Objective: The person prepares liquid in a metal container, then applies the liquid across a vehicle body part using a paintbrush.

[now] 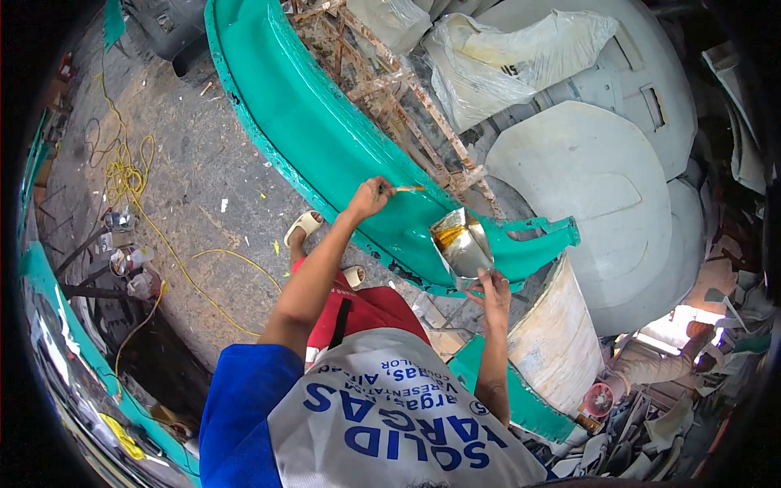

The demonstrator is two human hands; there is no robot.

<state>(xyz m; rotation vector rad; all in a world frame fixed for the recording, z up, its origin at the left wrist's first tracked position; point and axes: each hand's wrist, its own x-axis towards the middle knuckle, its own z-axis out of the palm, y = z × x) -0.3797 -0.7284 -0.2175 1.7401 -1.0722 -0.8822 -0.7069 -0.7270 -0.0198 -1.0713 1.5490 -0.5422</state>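
My left hand (pixel 370 198) is closed around a small paintbrush (pixel 409 189), which points right over the long green curved panel (pixel 350 154). Its tip is near the panel's glossy surface; whether it touches I cannot tell. In my right hand (pixel 490 294) is a shiny metal can (pixel 465 248), gripped at its lower edge and tilted, with amber colour visible inside. The can is over the panel's lower right end, where the rim is ragged and has cut-outs.
A rusty metal frame (pixel 407 81) stands beside the panel. Large grey moulded shells (pixel 586 179) and plastic-wrapped parts (pixel 521 57) lie to the right. A yellow cord (pixel 126 175) is tangled on the concrete floor (pixel 187 130). Another green piece (pixel 89 366) runs along the left.
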